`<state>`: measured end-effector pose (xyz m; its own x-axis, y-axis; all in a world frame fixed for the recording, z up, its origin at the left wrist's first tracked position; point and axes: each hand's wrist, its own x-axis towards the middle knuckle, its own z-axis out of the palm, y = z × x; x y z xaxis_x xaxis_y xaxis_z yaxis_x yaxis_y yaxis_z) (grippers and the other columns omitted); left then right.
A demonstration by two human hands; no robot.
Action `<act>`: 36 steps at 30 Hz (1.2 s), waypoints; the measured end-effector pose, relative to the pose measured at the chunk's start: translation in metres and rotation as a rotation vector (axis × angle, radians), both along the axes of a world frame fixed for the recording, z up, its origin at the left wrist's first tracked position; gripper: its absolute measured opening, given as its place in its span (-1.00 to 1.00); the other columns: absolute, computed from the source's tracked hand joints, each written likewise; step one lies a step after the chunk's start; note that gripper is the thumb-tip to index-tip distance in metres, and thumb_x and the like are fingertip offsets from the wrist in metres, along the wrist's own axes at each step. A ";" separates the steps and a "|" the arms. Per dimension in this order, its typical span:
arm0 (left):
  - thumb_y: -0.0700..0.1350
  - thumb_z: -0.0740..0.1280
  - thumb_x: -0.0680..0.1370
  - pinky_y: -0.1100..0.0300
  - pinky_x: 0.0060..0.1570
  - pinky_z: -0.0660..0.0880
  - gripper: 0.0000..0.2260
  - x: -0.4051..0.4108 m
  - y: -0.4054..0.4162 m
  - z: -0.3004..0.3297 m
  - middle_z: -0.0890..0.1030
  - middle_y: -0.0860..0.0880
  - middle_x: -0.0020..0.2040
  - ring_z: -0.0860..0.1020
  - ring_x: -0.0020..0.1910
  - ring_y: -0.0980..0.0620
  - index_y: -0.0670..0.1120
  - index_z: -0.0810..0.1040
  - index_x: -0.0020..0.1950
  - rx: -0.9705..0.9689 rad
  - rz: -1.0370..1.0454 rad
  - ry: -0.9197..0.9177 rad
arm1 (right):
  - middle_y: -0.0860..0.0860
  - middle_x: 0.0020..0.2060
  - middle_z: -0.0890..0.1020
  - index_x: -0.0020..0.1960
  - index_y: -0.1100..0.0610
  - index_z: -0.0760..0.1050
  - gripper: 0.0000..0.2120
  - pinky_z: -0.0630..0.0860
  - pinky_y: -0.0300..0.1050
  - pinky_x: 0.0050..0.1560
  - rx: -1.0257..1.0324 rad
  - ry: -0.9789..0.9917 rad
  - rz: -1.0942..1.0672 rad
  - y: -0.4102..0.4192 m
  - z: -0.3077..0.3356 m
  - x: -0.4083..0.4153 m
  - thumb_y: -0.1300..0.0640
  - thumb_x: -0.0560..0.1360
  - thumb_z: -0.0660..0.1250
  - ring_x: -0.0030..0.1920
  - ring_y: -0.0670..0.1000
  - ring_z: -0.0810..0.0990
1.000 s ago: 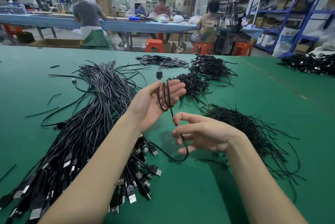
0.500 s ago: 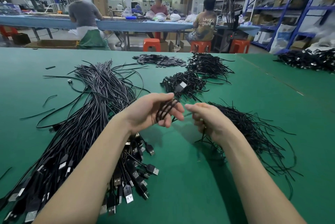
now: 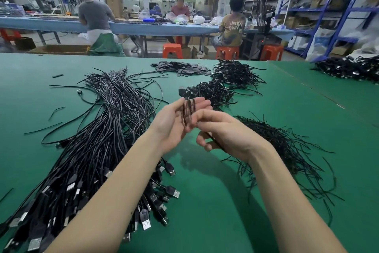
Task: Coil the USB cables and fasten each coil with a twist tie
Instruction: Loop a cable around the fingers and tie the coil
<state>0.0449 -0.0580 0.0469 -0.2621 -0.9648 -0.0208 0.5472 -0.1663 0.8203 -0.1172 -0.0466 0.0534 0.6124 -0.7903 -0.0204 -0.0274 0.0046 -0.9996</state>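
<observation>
Now the cable coil [image 3: 188, 110] sits in the middle of the frame, lying in long loops across the fingers of the left hand [image 3: 174, 123], which is raised palm-up above the green worktop [image 3: 205, 170], its fingers half curled round the loops. One plug stands up above the fingertips. The right hand [image 3: 225, 133] is just beside it, lower right of centre, palm turned down, and pinches a thin black strand; I think it is the cable's tail and not a twist tie, but the view is poor there. To do this step well, I would keep the loops equal and tight and not let them slip while the tail is wound in. The twist ties [image 3: 287, 146] lie at right, the loose USB cables [image 3: 98, 140] at left.
</observation>
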 end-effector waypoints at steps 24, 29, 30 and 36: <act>-0.01 0.01 0.73 0.31 -0.50 0.17 -0.64 -0.008 -0.004 -0.004 0.11 0.12 -0.48 0.13 -0.52 0.14 -0.04 0.29 -0.25 -0.104 0.118 0.005 | 0.08 0.04 0.74 0.20 0.09 0.53 -0.62 0.47 -0.30 -0.38 0.153 0.202 -0.024 -0.004 -0.010 -0.002 -0.05 0.48 0.49 -0.30 -0.07 0.62; 0.00 0.00 0.73 0.26 -0.43 0.20 -0.64 -0.014 -0.006 -0.010 0.14 0.11 -0.46 0.18 -0.48 0.09 -0.06 0.33 -0.21 -0.202 0.212 -0.131 | 0.04 -0.22 0.71 -0.19 0.14 0.64 -0.88 0.40 -0.40 -0.48 0.130 0.247 0.016 -0.004 -0.014 0.003 0.16 0.52 0.48 -0.44 -0.18 0.50; 0.01 0.00 0.73 0.25 -0.42 0.21 -0.64 -0.014 -0.006 -0.010 0.15 0.11 -0.47 0.20 -0.48 0.09 -0.07 0.34 -0.21 -0.203 0.213 -0.134 | 0.03 -0.25 0.70 -0.23 0.14 0.65 -0.85 0.40 -0.40 -0.48 0.131 0.219 -0.011 -0.006 -0.016 0.003 0.19 0.52 0.48 -0.46 -0.19 0.48; 0.06 0.03 0.73 0.28 -0.47 0.20 -0.61 -0.016 -0.004 -0.009 0.13 0.11 -0.48 0.17 -0.51 0.09 -0.05 0.33 -0.25 -0.195 0.226 -0.156 | 0.06 -0.23 0.72 -0.14 0.18 0.67 -0.93 0.51 -0.37 -0.42 0.187 0.119 -0.091 -0.009 -0.022 0.003 0.18 0.50 0.50 -0.43 -0.15 0.57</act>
<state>0.0287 -0.0622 0.0383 -0.0495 -0.9879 0.1471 0.4176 0.1133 0.9016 -0.1142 -0.0554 0.0318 0.5232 -0.8180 -0.2392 -0.1358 0.1971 -0.9709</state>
